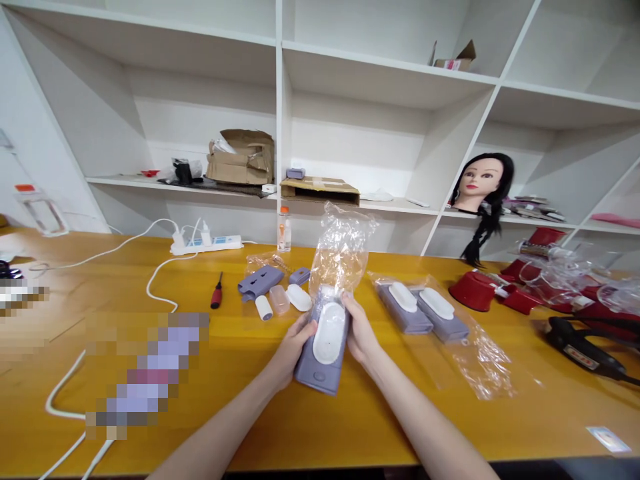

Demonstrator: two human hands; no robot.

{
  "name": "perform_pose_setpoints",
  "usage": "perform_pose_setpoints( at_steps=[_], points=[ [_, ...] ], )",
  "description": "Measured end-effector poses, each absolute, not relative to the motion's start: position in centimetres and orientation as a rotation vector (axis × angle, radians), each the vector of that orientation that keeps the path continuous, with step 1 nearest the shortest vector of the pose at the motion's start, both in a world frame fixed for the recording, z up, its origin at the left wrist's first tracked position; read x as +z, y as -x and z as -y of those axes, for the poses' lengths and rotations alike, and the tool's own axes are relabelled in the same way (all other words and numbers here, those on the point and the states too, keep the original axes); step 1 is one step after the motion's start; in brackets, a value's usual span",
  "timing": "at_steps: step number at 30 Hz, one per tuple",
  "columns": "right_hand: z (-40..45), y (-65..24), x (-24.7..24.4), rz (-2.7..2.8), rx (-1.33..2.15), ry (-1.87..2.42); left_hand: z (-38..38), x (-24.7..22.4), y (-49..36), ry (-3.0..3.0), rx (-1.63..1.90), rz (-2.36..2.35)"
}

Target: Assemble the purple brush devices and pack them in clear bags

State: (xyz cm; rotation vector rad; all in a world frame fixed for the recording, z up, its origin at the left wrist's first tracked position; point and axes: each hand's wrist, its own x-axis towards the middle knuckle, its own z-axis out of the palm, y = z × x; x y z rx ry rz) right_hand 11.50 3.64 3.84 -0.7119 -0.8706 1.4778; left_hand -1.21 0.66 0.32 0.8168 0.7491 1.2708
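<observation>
In front of me is a purple-grey box-shaped device (320, 377) with a white oval panel and a small round button near its lower end. A clear plastic bag (345, 243) extends from its far end; how much of the device it covers is hard to make out. My left hand (293, 350) grips the device's left side, thumb on top by the oval. On the opposite side my right hand (359, 330) is closed around the upper edge. Just beyond lie a purple holed casing (261, 281), a white cylinder (263, 308) and a white oval piece (299, 298).
Two similar bagged devices (404, 310) lie to the right, near red-based items (473, 291) and a black tool (575, 347). A red-handled screwdriver (217, 293), power strip (213, 245) and bottle (284, 230) are left and behind. White cables (65, 413) cross the left side.
</observation>
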Motion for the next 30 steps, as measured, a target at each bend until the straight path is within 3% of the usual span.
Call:
perform_pose_setpoints(
  at_steps=[8,15,25,30],
  points=[
    [-3.7,-10.7,2.9,0.694,1.451,0.881,-1.1,-0.5,1.3,-0.824,1.074,-0.853],
    [-5.3,-12.8,3.7,0.603,1.416,0.870,0.0,1.3,2.7,-1.054,0.807,-0.558],
    [-4.3,-12.6,4.8,0.708,1.548,0.862,-0.4,0.1,2.0,-1.294,1.221,-0.777],
    [-2.9,-11.2,4.3,0.798,1.621,0.868,-0.1,1.7,2.1,-1.312,1.332,-0.604]
  ],
)
